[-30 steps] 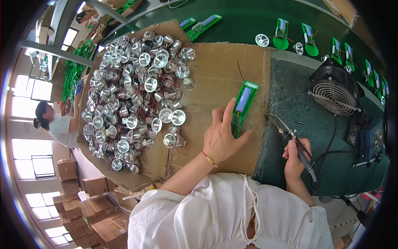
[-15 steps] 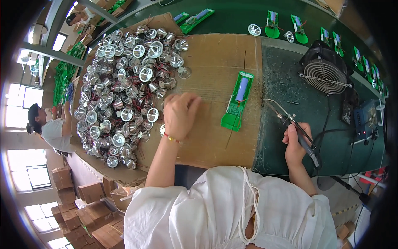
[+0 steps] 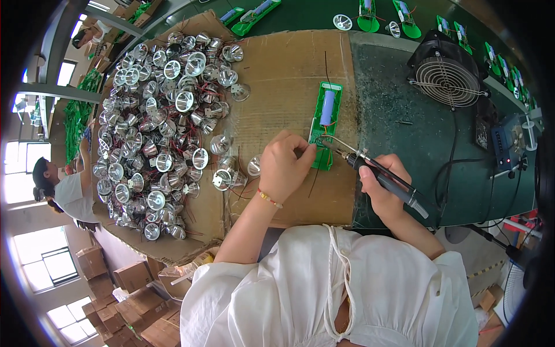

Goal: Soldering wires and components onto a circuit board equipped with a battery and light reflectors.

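Amid the cardboard (image 3: 277,75), the green case (image 3: 317,128) has its battery (image 3: 328,108) seated; the lamp cup (image 3: 254,166) lies outside, at eight. Left hand (image 3: 287,162) pinches shut at seven (grip hidden); right (image 3: 386,184) wraps the soldering iron (image 3: 396,191). Cardboard stretches toward eleven, its edge near three.

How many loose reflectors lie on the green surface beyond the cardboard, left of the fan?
2. One reflector is left of a green casing; the second reflector lies between that and the next casing. Others could be hidden behind the fan.
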The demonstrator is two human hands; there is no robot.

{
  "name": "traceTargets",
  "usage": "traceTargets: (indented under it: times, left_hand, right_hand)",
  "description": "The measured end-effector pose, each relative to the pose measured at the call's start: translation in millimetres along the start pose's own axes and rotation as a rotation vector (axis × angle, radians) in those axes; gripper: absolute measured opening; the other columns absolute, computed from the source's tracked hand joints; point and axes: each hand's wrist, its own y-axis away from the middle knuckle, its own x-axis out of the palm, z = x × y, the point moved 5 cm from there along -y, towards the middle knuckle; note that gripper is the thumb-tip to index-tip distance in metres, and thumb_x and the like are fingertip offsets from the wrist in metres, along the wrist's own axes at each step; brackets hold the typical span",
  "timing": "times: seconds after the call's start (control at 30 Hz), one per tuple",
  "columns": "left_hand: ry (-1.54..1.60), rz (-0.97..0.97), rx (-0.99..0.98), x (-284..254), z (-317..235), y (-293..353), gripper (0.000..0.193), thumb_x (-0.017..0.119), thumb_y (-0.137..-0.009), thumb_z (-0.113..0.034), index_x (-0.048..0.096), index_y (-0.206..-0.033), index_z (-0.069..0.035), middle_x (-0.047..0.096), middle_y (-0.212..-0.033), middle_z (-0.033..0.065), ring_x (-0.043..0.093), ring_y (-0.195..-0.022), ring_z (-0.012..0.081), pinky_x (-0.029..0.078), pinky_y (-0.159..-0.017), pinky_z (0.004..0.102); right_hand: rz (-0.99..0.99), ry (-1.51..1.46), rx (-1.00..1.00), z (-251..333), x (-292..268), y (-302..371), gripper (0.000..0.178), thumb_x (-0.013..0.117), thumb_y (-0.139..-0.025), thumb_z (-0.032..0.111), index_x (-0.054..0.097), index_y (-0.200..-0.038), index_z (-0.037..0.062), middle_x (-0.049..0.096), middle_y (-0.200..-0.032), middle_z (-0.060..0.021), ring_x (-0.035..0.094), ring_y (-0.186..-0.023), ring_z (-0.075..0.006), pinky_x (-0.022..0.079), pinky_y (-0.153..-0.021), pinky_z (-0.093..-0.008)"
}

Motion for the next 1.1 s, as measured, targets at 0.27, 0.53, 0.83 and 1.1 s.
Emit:
traceTargets:
  times: [0.27,0.53,0.83,1.1]
  left_hand:
    - [0.061,0.121,-0.065,0.2,7.8,-6.1,0.019,0.068,-0.075,-0.015,0.060,-0.069,0.001,0.056,-0.068,0.0058,0.051,-0.057,0.0113,0.041,-0.052,0.0260]
    - [0.154,0.215,-0.218,0.0,6.9,-8.6,0.022,0.064,-0.074,-0.019,0.061,-0.068,0.002,0.058,-0.070,0.0129,0.057,-0.058,0.0231,0.044,-0.055,0.0331]
    - [0.136,0.204,-0.161,3.7,13.7,-8.3,0.020,0.066,-0.076,-0.014,0.060,-0.068,0.003,0.054,-0.061,0.0013,0.048,-0.053,0.0058,0.038,-0.047,0.0226]
    - [0.163,0.185,-0.066,-3.4,6.5,1.6,0.016,0.068,-0.075,-0.012,0.063,-0.074,0.003,0.057,-0.074,0.0044,0.053,-0.055,0.0092,0.043,-0.051,0.0233]
  right_hand:
    - [-0.013,-0.100,0.106,2.8,0.2,-2.9,0.016,0.067,-0.078,0.009,0.052,-0.077,0.0018,0.056,-0.060,-0.0017,0.049,-0.050,-0.0040,0.040,-0.046,-0.0194]
    - [-0.089,-0.263,0.235,1.6,-5.7,-2.2,0.016,0.063,-0.082,0.010,0.051,-0.083,0.0001,0.057,-0.062,-0.0071,0.051,-0.048,-0.0071,0.041,-0.044,-0.0195]
    - [-0.030,-0.213,0.197,4.0,-11.9,2.0,0.016,0.063,-0.082,0.010,0.051,-0.085,-0.0002,0.057,-0.064,-0.0075,0.052,-0.049,-0.0078,0.043,-0.044,-0.0203]
    - [-0.025,-0.220,0.203,3.5,-15.0,1.2,0.017,0.064,-0.081,0.011,0.051,-0.083,0.0000,0.058,-0.065,-0.0070,0.052,-0.050,-0.0078,0.044,-0.045,-0.0208]
